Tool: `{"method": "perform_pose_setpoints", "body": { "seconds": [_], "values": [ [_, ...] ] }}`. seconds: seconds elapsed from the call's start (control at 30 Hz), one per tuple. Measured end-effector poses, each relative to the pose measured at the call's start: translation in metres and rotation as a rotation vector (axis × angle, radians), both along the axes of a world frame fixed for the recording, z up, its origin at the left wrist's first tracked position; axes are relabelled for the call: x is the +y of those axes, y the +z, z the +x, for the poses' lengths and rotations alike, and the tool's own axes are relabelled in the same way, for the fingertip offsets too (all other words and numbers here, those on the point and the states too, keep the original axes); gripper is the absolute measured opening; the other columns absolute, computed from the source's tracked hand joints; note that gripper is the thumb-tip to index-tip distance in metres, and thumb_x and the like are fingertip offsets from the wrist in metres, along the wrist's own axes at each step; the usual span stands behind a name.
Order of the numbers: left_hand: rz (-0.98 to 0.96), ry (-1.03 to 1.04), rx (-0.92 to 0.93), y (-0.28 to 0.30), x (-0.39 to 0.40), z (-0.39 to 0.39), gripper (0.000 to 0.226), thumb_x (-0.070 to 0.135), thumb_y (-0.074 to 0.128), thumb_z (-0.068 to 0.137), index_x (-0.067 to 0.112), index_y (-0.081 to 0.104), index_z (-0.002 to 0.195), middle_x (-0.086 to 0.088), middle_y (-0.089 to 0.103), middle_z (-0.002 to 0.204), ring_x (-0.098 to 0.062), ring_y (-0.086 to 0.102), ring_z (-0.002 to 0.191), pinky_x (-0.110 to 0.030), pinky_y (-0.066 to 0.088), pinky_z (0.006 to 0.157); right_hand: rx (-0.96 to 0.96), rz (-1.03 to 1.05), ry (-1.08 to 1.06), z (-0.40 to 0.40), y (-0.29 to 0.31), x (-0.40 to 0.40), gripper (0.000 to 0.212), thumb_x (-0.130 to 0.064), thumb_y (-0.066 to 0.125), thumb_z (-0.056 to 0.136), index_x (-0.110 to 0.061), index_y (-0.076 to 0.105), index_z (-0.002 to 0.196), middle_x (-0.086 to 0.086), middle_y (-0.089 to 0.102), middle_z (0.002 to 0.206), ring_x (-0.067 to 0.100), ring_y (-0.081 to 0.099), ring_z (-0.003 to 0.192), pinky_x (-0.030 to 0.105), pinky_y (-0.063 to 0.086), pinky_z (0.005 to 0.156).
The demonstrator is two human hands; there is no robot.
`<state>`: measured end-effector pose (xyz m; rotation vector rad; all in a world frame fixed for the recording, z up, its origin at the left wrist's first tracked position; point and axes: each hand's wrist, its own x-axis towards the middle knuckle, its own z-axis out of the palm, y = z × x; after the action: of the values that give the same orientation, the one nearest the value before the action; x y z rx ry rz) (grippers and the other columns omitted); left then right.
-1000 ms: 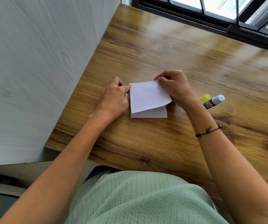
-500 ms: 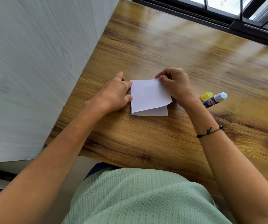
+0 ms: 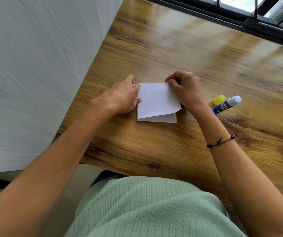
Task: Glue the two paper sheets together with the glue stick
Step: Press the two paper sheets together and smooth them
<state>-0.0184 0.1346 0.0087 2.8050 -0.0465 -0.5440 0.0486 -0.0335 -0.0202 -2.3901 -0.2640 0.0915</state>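
Two small white paper sheets lie stacked on the wooden table point(image 3: 154, 151). The upper sheet point(image 3: 156, 100) sits slightly askew over the lower sheet point(image 3: 161, 119), whose front strip shows beneath it; the upper sheet's near right corner curls up. My left hand point(image 3: 123, 98) pinches the sheets' left edge. The upper sheet's far right corner is pinched between the thumb and fingers of my right hand point(image 3: 185, 88). An uncapped blue-and-white glue stick point(image 3: 226, 105) lies on the table just right of my right wrist, with its yellow cap point(image 3: 219, 99) beside it.
A pale wood-grain wall point(image 3: 43, 74) borders the table's left edge. A dark window frame point(image 3: 240, 19) runs along the far edge. The table's near edge is at my torso, in a green knit top.
The sheets sit closer in line and the lower one shows less. My left hand slid further along the left edge. My right hand keeps its pinch. The camera tilted slightly.
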Motion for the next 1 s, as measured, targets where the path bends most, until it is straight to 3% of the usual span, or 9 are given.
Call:
{"method": "perform_pose_setpoints", "body": {
  "seconds": [0.2, 0.4, 0.67, 0.83, 1.0],
  "values": [
    [-0.002, -0.017, -0.001, -0.002, 0.002, 0.000, 0.048, 0.030, 0.055, 0.088, 0.008, 0.043, 0.129, -0.010, 0.038, 0.124, -0.029, 0.050, 0.110, -0.037, 0.041, 0.092, -0.040, -0.052, -0.011, -0.003, -0.002, 0.002, 0.025, -0.005, 0.045, 0.084, -0.008, 0.069, 0.090, -0.004, 0.059, 0.080, 0.010, 0.051, 0.076, 0.010, 0.031, 0.056],
    [0.016, -0.050, 0.006, -0.003, 0.003, -0.001, 0.053, 0.028, 0.060, 0.085, 0.006, 0.041, 0.129, -0.011, 0.038, 0.123, -0.031, 0.050, 0.108, -0.037, 0.042, 0.090, -0.049, -0.085, -0.059, -0.006, -0.003, 0.005, 0.026, -0.008, 0.045, 0.084, -0.010, 0.069, 0.091, 0.002, 0.068, 0.089, 0.010, 0.051, 0.079, 0.015, 0.027, 0.061],
    [0.028, -0.102, 0.028, -0.003, 0.007, -0.002, 0.062, 0.023, 0.063, 0.083, 0.007, 0.033, 0.135, -0.011, 0.037, 0.125, -0.030, 0.050, 0.110, -0.036, 0.042, 0.090, -0.026, -0.101, -0.094, -0.008, 0.000, 0.009, 0.028, -0.007, 0.043, 0.083, -0.009, 0.070, 0.091, 0.007, 0.071, 0.098, 0.020, 0.061, 0.094, 0.022, 0.038, 0.074],
    [0.022, -0.100, 0.028, -0.002, 0.009, -0.003, 0.062, 0.028, 0.063, 0.082, 0.009, 0.034, 0.134, -0.011, 0.037, 0.123, -0.031, 0.050, 0.108, -0.037, 0.042, 0.089, -0.040, -0.120, -0.122, -0.012, 0.003, 0.012, 0.028, -0.008, 0.043, 0.085, -0.009, 0.070, 0.091, 0.007, 0.071, 0.097, 0.019, 0.060, 0.090, 0.015, 0.028, 0.063],
    [0.021, -0.089, 0.032, -0.002, 0.008, -0.003, 0.060, 0.028, 0.063, 0.082, 0.009, 0.035, 0.132, -0.012, 0.038, 0.122, -0.031, 0.050, 0.108, -0.038, 0.042, 0.090, -0.017, -0.137, -0.147, -0.013, 0.006, 0.015, 0.029, -0.008, 0.042, 0.085, -0.010, 0.070, 0.093, 0.007, 0.071, 0.100, 0.019, 0.061, 0.095, 0.017, 0.030, 0.067]
  ]
}}
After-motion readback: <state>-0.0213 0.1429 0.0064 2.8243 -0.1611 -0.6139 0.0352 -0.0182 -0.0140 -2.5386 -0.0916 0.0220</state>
